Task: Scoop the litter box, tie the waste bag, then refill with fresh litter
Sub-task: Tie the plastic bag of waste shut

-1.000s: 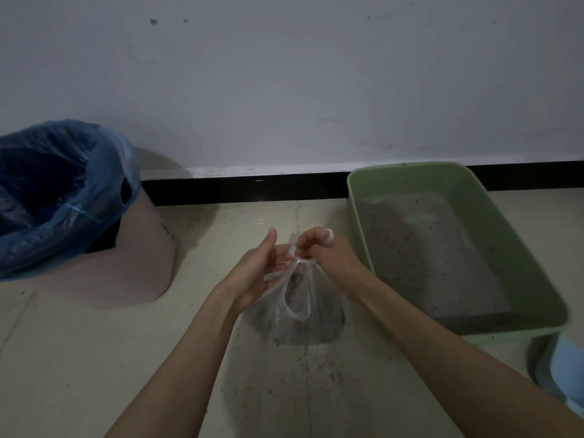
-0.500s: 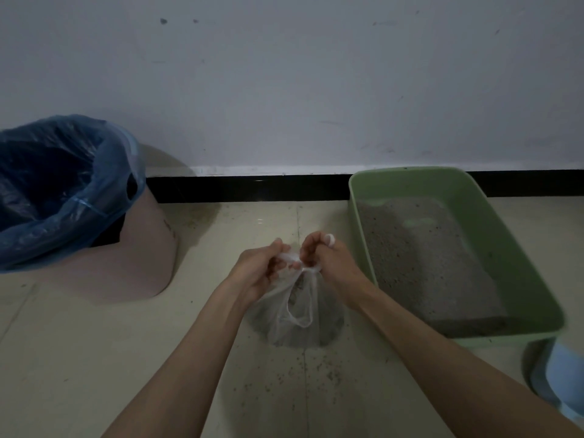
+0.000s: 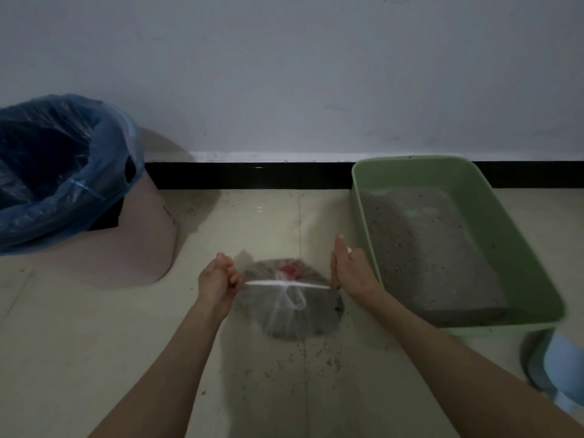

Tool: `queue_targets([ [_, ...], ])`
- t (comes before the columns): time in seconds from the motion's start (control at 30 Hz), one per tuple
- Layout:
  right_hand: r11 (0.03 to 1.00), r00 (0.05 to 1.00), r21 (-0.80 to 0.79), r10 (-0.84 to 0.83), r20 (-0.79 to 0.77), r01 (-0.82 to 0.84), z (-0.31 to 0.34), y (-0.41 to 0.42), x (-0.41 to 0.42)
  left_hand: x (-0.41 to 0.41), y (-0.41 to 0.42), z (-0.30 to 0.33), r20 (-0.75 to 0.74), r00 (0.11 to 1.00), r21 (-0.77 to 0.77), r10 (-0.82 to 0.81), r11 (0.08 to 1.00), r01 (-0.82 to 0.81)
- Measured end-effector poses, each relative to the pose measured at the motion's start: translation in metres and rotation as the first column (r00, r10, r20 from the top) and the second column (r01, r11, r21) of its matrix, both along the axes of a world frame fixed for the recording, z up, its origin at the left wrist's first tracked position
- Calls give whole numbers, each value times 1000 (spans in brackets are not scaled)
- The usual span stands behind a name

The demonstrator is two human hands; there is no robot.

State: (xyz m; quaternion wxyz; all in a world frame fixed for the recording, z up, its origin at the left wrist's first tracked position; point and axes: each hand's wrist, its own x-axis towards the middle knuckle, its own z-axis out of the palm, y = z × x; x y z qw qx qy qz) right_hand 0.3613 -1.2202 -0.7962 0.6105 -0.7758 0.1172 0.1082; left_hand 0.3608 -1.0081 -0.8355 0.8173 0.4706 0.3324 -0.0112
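Note:
A clear plastic waste bag holding grey litter sits on the tiled floor in front of me. Its two white handles are stretched flat into a taut horizontal line with a knot at the middle. My left hand grips the left handle end, my right hand grips the right one, and both fists are closed and pulled apart. To the right stands the green litter box, with grey litter heaped across its floor.
A pink bin lined with a blue bag stands at the left against the wall. A pale blue plastic object shows at the lower right edge. Loose litter grains lie scattered on the floor near the bag.
My hands were close together over the bag's mouth, working the handles. They have now moved apart sideways, drawing the handles tight into a straight line.

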Motion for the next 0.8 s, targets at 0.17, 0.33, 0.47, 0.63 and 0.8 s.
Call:
queue_targets([
  [0.17,998,997,-61,38,60,-34,6,-9,-3,6,13,15,60,993,286,-103,955,81],
  [0.33,996,968,-18,-83,236,90,40,-32,23,26,11,50,236,941,352,-241,924,148],
  [0.47,970,992,-239,-21,124,51,16,-41,10,14,12,13,13,992,286,-127,951,118],
  [0.63,997,996,-71,-25,88,32,7,-34,9,11,14,8,1,971,588,-240,785,193],
  [0.8,1000,997,-23,21,71,-19,41,-33,30,23,-12,50,-152,758,945,-635,132,300],
])
